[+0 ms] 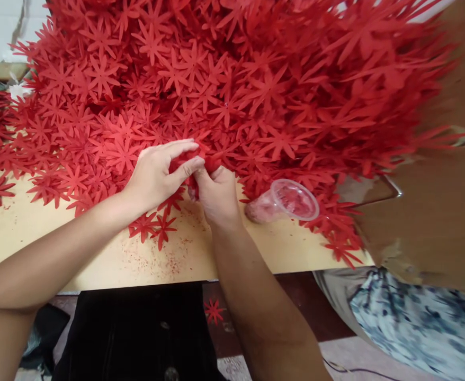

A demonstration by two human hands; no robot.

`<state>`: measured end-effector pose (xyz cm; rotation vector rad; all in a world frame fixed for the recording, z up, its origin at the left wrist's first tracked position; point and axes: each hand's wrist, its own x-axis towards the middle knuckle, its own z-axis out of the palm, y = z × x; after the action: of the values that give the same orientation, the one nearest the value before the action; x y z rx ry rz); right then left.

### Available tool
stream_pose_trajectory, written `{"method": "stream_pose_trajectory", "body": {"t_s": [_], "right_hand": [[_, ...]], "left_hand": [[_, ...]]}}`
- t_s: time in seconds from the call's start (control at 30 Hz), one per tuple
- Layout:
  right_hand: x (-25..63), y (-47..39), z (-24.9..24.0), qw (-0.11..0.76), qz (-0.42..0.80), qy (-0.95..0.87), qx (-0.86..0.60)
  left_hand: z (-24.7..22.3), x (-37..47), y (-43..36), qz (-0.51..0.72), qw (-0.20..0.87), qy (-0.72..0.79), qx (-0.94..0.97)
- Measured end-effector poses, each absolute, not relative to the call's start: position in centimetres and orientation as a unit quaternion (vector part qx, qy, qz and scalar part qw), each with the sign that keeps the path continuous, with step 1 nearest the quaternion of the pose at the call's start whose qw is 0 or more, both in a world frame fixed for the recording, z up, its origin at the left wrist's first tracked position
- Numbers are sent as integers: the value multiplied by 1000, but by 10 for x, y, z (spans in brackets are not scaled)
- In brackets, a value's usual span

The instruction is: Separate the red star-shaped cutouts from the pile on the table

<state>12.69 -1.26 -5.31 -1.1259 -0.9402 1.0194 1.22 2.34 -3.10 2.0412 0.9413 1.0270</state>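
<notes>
My left hand point(163, 170) reaches in with its fingers stretched out and the thumb apart from them. Its thumb tip comes up against the thumb of my right hand point(220, 193), and red shows between thumb and fingers. My right hand is closed in a pinch on a red flower-shaped cutout, mostly hidden by the fingers. A small dark bit shows below the pinch. Right in front of both hands lies a large heap of red flower-shaped cutouts point(193, 66) with narrow petals. Several loose ones point(163, 228) lie on the table below my left hand.
To the right of my hands, a clear plastic cup point(296, 200) lies tilted on the pale wooden table point(109, 264). Red crumbs dot the tabletop. A brown cardboard surface point(435, 211) borders the right side. One red cutout point(213, 311) is on the floor. Patterned cloth point(419, 323) shows at lower right.
</notes>
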Motion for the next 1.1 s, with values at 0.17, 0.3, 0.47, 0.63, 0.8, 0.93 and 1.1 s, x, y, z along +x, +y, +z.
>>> {"method": "stream_pose_trajectory", "body": {"t_s": [0.17,0.3,0.47,0.63,0.8,0.93,1.1], "right_hand": [[127,-10,-59,640,450,-390,-486],[127,-8,-63,632,499,-386,-450],[127,-9,-62,620,545,-353,-441],[127,-8,-60,639,504,-339,-472],[127,-6,-63,681,431,-330,-491],[128,-7,-60,704,420,-313,-480],[129,-12,-57,694,432,-356,-453]], "left_hand": [[-35,18,24,377,438,345,740],[-37,16,33,416,467,356,695],[-38,9,44,484,501,379,610],[-37,8,44,480,533,391,577],[-33,9,40,466,542,373,591],[-30,8,38,441,532,380,615],[-32,9,38,421,511,373,650]]}}
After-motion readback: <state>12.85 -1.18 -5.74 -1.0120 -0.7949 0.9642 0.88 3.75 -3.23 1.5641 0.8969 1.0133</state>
